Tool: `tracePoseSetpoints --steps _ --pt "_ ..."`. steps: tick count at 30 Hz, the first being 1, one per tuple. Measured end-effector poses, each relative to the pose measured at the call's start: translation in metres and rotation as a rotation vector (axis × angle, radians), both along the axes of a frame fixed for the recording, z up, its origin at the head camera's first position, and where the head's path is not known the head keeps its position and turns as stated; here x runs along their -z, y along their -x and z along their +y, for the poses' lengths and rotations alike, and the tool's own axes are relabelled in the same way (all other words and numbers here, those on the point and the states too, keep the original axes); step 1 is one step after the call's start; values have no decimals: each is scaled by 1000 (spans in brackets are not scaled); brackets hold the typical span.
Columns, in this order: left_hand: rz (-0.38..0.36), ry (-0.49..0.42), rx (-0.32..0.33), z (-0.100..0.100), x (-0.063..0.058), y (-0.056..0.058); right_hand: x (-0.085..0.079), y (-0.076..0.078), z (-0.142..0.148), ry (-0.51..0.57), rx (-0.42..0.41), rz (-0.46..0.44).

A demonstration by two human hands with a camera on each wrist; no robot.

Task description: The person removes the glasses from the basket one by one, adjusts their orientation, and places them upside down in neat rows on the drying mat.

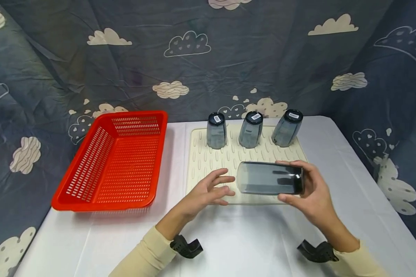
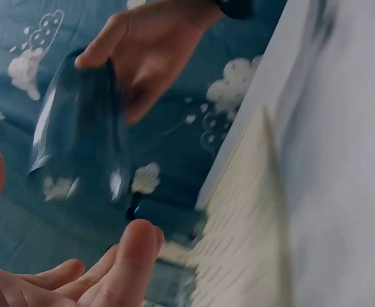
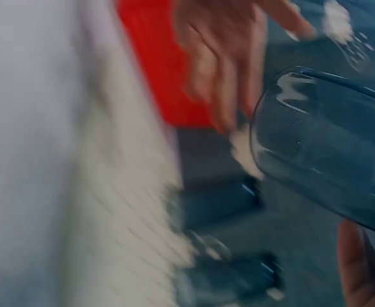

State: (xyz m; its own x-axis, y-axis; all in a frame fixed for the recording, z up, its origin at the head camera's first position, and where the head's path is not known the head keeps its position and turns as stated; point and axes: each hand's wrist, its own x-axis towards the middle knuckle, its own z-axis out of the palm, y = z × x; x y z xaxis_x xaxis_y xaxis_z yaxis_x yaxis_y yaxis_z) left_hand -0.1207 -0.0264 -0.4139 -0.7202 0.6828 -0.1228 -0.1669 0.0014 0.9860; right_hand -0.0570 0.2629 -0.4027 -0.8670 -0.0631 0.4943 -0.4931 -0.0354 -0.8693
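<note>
A tinted drinking glass (image 1: pixel 265 179) lies sideways in the air above the front of the cream drying mat (image 1: pixel 204 169). My right hand (image 1: pixel 312 192) grips it round its dark base, and its mouth points left. Just left of that mouth is my left hand (image 1: pixel 211 190), fingers spread and apart from the glass. The right wrist view shows the glass (image 3: pixel 328 147) close up, with a gap to the left hand (image 3: pixel 225 57). Three like glasses stand upside down along the back of the mat: a left one (image 1: pixel 216 132), a middle one (image 1: pixel 251 132) and a right one (image 1: pixel 286 130).
A red plastic basket (image 1: pixel 154 169) with slotted walls stands on the white-covered table (image 1: pixel 235 238), left of the mat; no contents show in it. A dark cloth (image 1: pixel 194 73) with cloud prints hangs behind the table and at its sides.
</note>
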Motion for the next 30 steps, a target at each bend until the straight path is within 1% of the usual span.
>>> tracePoseSetpoints --steps 1,3,4,6,8,10,13,15,17,19,21,24,25,28,30 --pt "14 7 -8 -3 -3 2 -5 2 8 32 26 22" --pt "45 18 -25 -10 -7 6 -19 3 22 76 131 5" --pt "56 22 -35 -13 -9 8 -24 3 29 112 167 19" --pt "71 24 -55 -19 -11 10 -35 5 41 166 252 33" --pt "80 27 -70 -24 -11 12 -45 6 50 190 329 48" --pt "75 33 -85 -27 -11 13 -51 9 59 210 364 100" --pt "64 40 -104 -30 -10 15 -57 12 69 192 435 136" --pt "57 44 -116 -32 -8 15 -61 13 73 144 506 105" --pt "52 49 -124 -34 -7 15 -62 14 75 46 593 36" --pt "48 56 -129 -36 -5 15 -63 17 77 -64 669 -73" --pt "43 64 -129 -37 -4 14 -62 20 78 -152 711 -181" --pt "39 72 -128 -39 -2 14 -57 25 80 -261 729 -309" --pt "37 73 -128 -40 -1 13 -55 27 81 -291 728 -339" --pt "31 74 -129 -41 2 13 -50 33 82 -443 739 -423" --pt "23 77 -132 -42 3 13 -46 40 80 -510 727 -465"
